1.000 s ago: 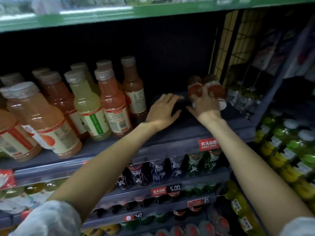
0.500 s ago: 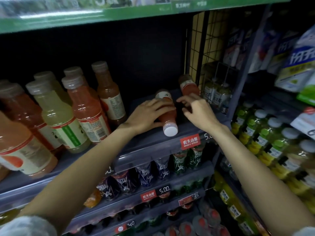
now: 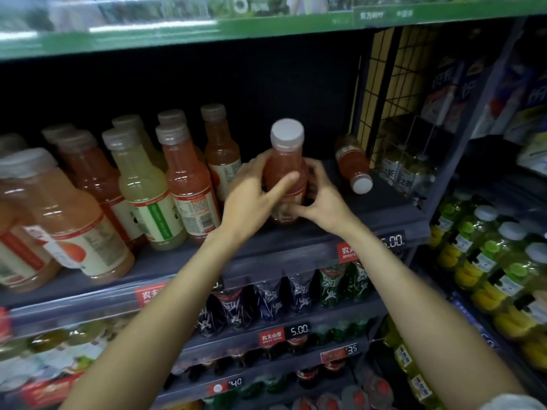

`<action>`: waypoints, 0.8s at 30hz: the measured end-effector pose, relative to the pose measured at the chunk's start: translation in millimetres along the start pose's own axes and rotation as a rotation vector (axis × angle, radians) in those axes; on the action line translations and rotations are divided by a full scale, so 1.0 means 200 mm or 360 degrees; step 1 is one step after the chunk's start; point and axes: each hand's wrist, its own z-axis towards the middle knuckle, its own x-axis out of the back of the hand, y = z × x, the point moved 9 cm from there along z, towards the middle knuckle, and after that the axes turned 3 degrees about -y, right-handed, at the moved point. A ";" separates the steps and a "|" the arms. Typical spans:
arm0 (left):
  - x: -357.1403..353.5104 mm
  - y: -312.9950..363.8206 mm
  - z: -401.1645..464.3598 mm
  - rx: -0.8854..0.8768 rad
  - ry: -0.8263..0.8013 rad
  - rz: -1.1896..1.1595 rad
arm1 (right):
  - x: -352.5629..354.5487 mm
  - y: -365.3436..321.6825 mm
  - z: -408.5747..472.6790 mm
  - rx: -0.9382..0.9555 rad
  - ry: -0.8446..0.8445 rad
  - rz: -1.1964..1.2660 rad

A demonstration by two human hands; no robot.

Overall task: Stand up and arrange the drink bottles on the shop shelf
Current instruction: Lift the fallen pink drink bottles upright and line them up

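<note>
Both hands, left hand (image 3: 251, 193) and right hand (image 3: 321, 196), grip the upright red plastic juice bottle with white cap (image 3: 285, 170) near the shelf (image 3: 384, 220) front edge; the fallen red bottle (image 3: 353, 162), cap frontward, lies nearer the right hand.

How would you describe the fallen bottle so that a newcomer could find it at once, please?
Look along the dark shelf to its right end, beside the wire grid. A red bottle lies there on its side, white cap towards you; every other bottle on that shelf stands upright.
</note>
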 end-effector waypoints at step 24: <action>0.37 -0.23 -0.35 -0.0134 0.0585 0.1090 | 0.09 0.04 0.05 0.0115 0.0219 -0.1473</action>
